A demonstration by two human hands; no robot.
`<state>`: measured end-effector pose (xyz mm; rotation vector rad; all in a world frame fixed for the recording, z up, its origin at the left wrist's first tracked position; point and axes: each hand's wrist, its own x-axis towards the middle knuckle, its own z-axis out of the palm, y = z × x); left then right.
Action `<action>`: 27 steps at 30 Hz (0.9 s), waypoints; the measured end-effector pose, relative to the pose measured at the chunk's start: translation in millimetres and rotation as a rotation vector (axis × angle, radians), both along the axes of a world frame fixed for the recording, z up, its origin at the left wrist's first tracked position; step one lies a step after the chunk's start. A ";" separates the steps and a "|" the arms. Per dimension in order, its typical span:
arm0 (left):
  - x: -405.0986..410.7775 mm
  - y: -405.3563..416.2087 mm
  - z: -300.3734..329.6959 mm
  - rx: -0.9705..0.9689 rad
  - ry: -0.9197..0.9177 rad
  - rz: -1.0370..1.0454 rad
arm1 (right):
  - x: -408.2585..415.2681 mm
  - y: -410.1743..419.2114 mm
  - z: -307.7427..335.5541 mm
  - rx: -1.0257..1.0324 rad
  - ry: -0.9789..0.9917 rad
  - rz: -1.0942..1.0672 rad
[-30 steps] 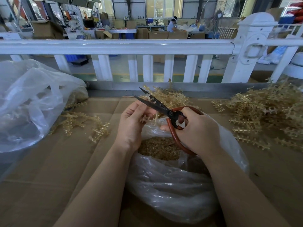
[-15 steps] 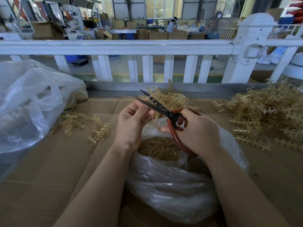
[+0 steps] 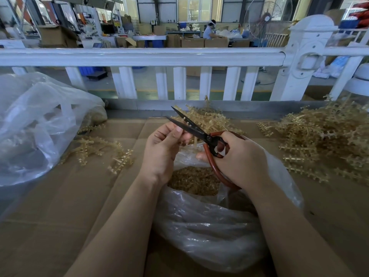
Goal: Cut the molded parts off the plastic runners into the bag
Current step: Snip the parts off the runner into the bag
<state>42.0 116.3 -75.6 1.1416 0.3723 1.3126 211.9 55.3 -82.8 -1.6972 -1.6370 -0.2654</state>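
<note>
My right hand (image 3: 237,158) grips black scissors (image 3: 191,127) by their red-brown loop handles, blades parted and pointing up-left. My left hand (image 3: 163,146) pinches a thin tan plastic runner (image 3: 196,141) just under the blades; most of the runner is hidden behind my fingers. Both hands hover over the open clear plastic bag (image 3: 209,226), which holds a heap of small tan cut parts (image 3: 193,179).
A big pile of tan runners (image 3: 323,140) lies at the right, a smaller pile (image 3: 207,118) behind the scissors, and loose runners (image 3: 103,148) at the left. A large clear bag (image 3: 34,124) sits at far left. A white railing (image 3: 159,56) borders the cardboard-covered table (image 3: 60,206).
Both hands and the scissors have drifted slightly up and left. The runner sticks out less below my left hand's fingers than before.
</note>
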 end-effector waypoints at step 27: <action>-2.5 3.1 -4.6 0.025 0.052 -0.048 | 1.3 -2.4 0.8 0.020 -0.014 0.010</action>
